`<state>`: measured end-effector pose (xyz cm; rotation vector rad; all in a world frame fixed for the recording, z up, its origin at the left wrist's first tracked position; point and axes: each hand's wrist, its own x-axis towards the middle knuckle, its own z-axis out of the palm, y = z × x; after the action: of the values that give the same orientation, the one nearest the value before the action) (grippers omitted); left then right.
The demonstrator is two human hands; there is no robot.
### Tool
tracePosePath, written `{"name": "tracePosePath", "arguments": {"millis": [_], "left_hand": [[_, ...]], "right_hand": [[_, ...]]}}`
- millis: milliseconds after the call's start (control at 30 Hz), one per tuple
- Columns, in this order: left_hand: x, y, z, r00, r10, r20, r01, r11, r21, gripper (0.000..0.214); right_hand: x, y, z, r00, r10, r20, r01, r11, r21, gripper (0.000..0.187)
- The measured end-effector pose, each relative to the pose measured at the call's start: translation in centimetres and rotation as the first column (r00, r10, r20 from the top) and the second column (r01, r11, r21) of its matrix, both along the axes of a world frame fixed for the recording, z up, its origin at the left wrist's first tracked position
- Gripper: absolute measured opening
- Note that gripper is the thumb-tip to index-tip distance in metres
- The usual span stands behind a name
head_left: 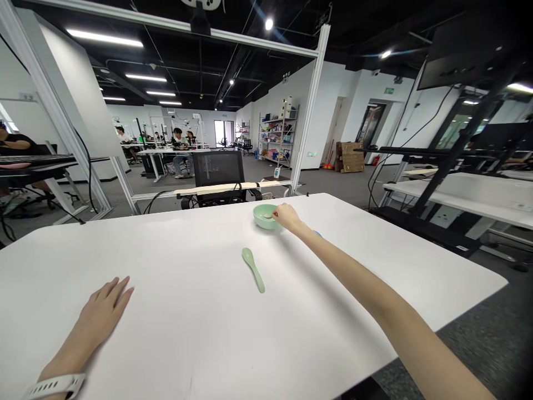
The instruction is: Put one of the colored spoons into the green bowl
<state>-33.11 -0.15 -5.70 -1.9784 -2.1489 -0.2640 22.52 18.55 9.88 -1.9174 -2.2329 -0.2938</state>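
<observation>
My right hand (287, 215) reaches out to the far part of the table, its fingers pinched together at the right rim of a light green bowl (265, 221). A small pale piece (268, 216) shows inside the bowl at the fingertips; its kind is too small to make out. Closer to me, a light green spoon (253, 270) lies on the white tabletop, its rounded end pointing away. My left hand (102, 311) rests flat on the table at the left, fingers stretched out and holding nothing. A white band is around that wrist.
The white table (175, 322) has a far edge with a metal frame (310, 105) behind it. A blue thing (317, 233) peeks out from behind my right forearm. A black office chair (219, 169) stands beyond the table. People sit at desks in the background.
</observation>
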Motion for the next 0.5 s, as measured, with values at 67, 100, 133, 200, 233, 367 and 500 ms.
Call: {"name": "tracePosePath", "arguments": {"millis": [67, 100, 133, 200, 233, 367, 500], "left_hand": [[0.2, -0.2, 0.4, 1.0, -0.006, -0.017, 0.006, 0.999, -0.035, 0.061], [0.3, -0.2, 0.5, 1.0, -0.007, -0.024, 0.006, 0.999, -0.046, 0.062], [0.3, -0.3, 0.6, 1.0, -0.006, -0.027, 0.004, 0.999, -0.049, 0.062], [0.4, -0.3, 0.7, 1.0, 0.001, -0.023, -0.001, 1.0, -0.028, 0.064], [0.5, -0.3, 0.6, 1.0, 0.004, -0.014, -0.004, 1.0, -0.013, 0.065], [1.0, -0.4, 0.7, 0.999, 0.012, 0.03, -0.012, 1.0, 0.012, 0.067], [1.3, -0.5, 0.9, 0.998, 0.028, 0.053, -0.029, 0.999, 0.032, 0.065]], "right_hand": [[-0.1, 0.4, -0.4, 1.0, -0.007, 0.013, 0.007, 1.0, -0.001, 0.033], [-0.1, 0.5, -0.7, 1.0, -0.007, 0.013, 0.007, 1.0, 0.0, 0.032], [-0.1, 0.7, -0.9, 1.0, -0.01, 0.013, 0.01, 1.0, -0.001, 0.032], [-0.2, 0.9, -1.3, 1.0, -0.016, 0.008, 0.016, 1.0, -0.002, 0.03], [-0.2, 0.9, -1.5, 1.0, -0.018, 0.002, 0.018, 1.0, -0.002, 0.029], [0.5, 0.8, -1.5, 0.999, -0.018, -0.033, 0.018, 1.0, 0.019, 0.034], [2.8, -0.4, -1.6, 0.981, 0.042, -0.187, -0.017, 0.991, 0.133, 0.041]]}}
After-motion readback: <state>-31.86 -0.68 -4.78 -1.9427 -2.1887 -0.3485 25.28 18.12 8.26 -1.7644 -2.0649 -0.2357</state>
